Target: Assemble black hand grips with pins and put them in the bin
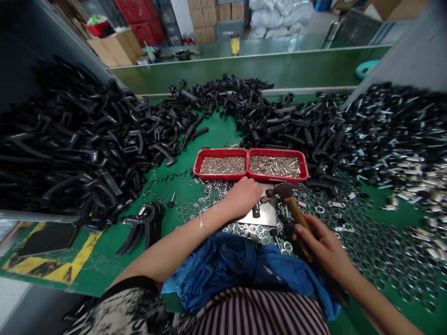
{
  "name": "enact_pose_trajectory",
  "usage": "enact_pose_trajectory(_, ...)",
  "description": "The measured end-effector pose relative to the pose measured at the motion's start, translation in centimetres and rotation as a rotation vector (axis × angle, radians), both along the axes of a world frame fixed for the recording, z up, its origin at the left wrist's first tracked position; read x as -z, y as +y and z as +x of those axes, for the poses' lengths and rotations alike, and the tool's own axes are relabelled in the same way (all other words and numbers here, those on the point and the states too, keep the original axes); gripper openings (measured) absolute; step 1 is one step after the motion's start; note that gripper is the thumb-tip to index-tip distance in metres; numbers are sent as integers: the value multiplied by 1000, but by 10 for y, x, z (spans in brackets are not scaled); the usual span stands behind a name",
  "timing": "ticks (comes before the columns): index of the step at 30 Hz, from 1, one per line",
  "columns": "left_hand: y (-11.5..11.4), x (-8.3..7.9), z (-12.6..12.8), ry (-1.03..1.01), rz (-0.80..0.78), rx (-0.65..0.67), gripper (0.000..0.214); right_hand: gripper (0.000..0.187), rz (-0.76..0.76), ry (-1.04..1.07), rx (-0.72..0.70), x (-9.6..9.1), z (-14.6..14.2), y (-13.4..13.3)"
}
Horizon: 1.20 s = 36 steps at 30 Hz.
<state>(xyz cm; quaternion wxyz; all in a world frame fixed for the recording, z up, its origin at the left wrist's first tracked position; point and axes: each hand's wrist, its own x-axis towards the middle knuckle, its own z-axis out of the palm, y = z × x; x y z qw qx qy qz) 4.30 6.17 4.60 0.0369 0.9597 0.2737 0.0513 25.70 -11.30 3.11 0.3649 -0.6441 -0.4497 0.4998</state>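
My right hand (319, 244) is wrapped round the wooden handle of a hammer (295, 211). The hammer's dark head is over the right side of a bare metal plate (268, 217). My left hand (247, 195) rests at the plate with its fingers curled down; what they pinch is hidden from me. Just beside those fingers a short dark part (256, 210) lies on the plate. Behind the plate stand two red trays joined side by side: the left tray (197, 165) holds small rivet-like pieces, the right tray (303, 168) longer metal pins.
Black plastic handle parts (115, 139) are heaped left and at the back. One black spring clamp (146, 225) lies front left. Metal rings (366, 237) spread around the plate and rightward. Dark and silvery pieces (394, 125) pile up at right. Blue cloth (230, 267) covers the near edge.
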Motion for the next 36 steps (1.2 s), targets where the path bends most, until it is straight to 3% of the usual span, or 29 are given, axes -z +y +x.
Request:
enact_pose_trajectory(2, 1, -6, 0, 17, 25, 120, 24, 49, 28, -90, -26, -5, 7, 1)
enact_pose_trajectory(3, -1, -7, -1, 13, 20, 110, 24, 50, 36, -167, -57, -9, 12, 1)
enact_pose_trajectory(4, -3, -8, -4, -4, 4, 60, 29, 51, 49, -260, -100, -14, 15, 2)
enact_pose_trajectory(8, -24, 4, -19, -149, -150, -178, 83, 47, 193, -539, -239, -36, 18, 6)
enact_pose_trajectory(10, -34, 13, -25, -199, -233, -209, 88, 48, 273, -591, -229, -41, 12, 10)
enact_pose_trajectory(12, -39, 20, -27, -225, -282, -215, 86, 47, 288, -630, -258, -38, 4, 15)
enact_pose_trajectory(15, -38, 23, -26, -242, -316, -222, 84, 43, 135, -571, -352, -23, 0, 23)
enact_pose_trajectory(18, -38, 22, -27, -266, -329, -244, 83, 47, 16, -498, -276, -8, 5, 27)
enact_pose_trajectory(20, -45, 20, -29, -330, -344, -252, 80, 51, 161, -611, -186, -3, 9, 28)
enact_pose_trajectory(23, -65, 13, -30, -505, -411, -246, 80, 56, 499, -805, -128, -5, 6, 36)
enact_pose_trajectory(25, -81, 7, -31, -591, -442, -190, 83, 51, 526, -717, -203, -11, -1, 42)
enact_pose_trajectory(29, -103, -9, -42, -589, -449, -74, 83, 34, 321, -412, -369, -20, -17, 49)
enact_pose_trajectory(32, -83, -26, -67, -501, -405, -54, 81, 30, 440, -472, -368, -16, -18, 47)
enact_pose_trajectory(34, -41, -37, -92, -441, -306, -133, 67, 29, 591, -542, -384, -10, -14, 44)
enact_pose_trajectory(36, 19, -44, -120, -457, -131, -354, 46, 33, 721, -591, -401, -7, -11, 42)
